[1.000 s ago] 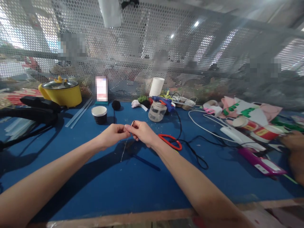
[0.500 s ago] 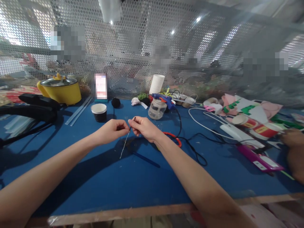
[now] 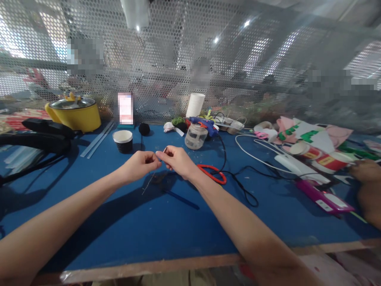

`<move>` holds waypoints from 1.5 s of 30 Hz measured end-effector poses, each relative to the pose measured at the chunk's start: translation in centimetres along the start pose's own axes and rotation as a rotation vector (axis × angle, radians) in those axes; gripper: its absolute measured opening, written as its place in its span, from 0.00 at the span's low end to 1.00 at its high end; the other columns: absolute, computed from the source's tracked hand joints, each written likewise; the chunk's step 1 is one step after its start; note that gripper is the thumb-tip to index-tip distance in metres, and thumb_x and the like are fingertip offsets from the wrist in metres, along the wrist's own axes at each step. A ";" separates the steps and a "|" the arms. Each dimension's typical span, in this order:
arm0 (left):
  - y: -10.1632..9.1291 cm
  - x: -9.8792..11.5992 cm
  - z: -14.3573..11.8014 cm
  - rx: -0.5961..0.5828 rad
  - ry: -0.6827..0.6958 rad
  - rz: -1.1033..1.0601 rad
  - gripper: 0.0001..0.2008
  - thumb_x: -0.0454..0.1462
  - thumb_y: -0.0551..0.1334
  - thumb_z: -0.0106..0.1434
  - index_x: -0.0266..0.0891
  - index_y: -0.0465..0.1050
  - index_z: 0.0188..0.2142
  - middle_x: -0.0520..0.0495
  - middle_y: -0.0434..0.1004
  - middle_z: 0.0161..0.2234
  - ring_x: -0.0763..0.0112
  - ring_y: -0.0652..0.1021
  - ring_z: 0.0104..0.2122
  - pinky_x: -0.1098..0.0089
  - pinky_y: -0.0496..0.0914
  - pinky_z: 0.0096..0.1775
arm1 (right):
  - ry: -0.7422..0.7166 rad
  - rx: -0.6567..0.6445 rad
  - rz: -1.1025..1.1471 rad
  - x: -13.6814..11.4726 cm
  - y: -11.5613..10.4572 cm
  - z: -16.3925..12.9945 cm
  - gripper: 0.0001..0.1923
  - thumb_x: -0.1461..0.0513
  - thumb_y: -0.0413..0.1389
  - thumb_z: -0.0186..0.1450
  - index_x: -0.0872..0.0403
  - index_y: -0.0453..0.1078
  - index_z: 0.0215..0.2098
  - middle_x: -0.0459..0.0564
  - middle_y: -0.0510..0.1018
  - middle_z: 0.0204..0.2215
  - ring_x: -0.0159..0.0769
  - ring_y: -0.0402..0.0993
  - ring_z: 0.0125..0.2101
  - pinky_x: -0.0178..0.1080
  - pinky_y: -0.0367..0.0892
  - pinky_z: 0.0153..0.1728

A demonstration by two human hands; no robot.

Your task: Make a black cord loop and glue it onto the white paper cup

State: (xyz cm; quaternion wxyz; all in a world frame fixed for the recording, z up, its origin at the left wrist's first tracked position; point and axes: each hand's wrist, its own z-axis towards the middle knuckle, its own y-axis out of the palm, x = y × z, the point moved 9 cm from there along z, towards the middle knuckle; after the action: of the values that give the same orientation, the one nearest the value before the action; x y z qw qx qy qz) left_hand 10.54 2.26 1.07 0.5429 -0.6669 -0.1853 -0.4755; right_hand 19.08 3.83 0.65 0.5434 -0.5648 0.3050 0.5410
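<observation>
My left hand [image 3: 139,165]: centre of the frame, a little left; fingers curled in, fingertips pinched on the thin wire [image 3: 148,183], just short of my right hand's fingertips.
Thin wire: a pale, fine strand, gripped between my two hands and hanging down-left from my left fingertips above the blue table [image 3: 143,234]; too thin for me to say whether its loose end touches the surface.
My right hand [image 3: 176,160]: centre of the frame, just right of my left hand; thumb and forefinger pressed together on the upper end of the wire, whose small tip sticks up above my fingers.
Far left: black arm-like gear [image 3: 35,137] lies along the left edge of the frame.
Upper left: a yellow pot [image 3: 74,115] with a glass lid stands at the back by the perforated metal screen [image 3: 166,63].
Left of centre, behind my hands: a small black cup [image 3: 123,141] with a white rim, and a black ball of yarn [image 3: 144,128] just right of it.
Centre back: a clear jar [image 3: 195,137] on its side, with a blue glue gun [image 3: 205,125] behind it.
Right of my right hand: red-handled scissors [image 3: 212,174] flat on the table, touching a black cable [image 3: 238,184].
Right: a white cable [image 3: 258,153], a magenta tool [image 3: 324,198] and paper cups among coloured paper scraps.
Far right edge: another person's hand [image 3: 367,190] rests on the table, well apart from mine.
</observation>
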 end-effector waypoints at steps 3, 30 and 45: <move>0.4 -0.3 -0.2 -0.044 -0.076 -0.093 0.09 0.40 0.56 0.53 0.35 0.63 0.22 0.57 0.57 0.17 0.81 0.56 0.18 0.75 0.51 0.21 | 0.037 -0.106 0.239 0.3 0.7 0.1 0.16 0.51 0.56 0.52 0.55 0.61 0.24 0.39 0.65 0.16 0.24 0.62 0.16 0.29 0.58 0.17; 0.3 0.4 -0.2 -0.152 -0.029 -0.103 0.11 0.42 0.56 0.53 0.35 0.67 0.28 0.56 0.61 0.20 0.80 0.59 0.19 0.76 0.52 0.22 | 0.051 -0.109 0.167 0.2 0.3 0.1 0.13 0.55 0.54 0.56 0.56 0.60 0.22 0.41 0.67 0.16 0.22 0.62 0.16 0.29 0.59 0.18; -0.4 0.2 0.1 0.016 0.012 -0.007 0.10 0.40 0.58 0.51 0.35 0.63 0.20 0.56 0.60 0.18 0.79 0.60 0.21 0.75 0.54 0.24 | -0.082 0.053 -0.119 -0.8 -0.5 -0.2 0.16 0.53 0.52 0.56 0.55 0.58 0.19 0.39 0.62 0.12 0.23 0.58 0.13 0.30 0.55 0.17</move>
State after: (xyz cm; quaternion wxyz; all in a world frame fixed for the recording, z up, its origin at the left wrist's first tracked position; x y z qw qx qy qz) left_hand 10.38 2.48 1.47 0.5475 -0.6592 -0.1883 -0.4798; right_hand 19.39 3.53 1.53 0.6014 -0.5448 0.2626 0.5221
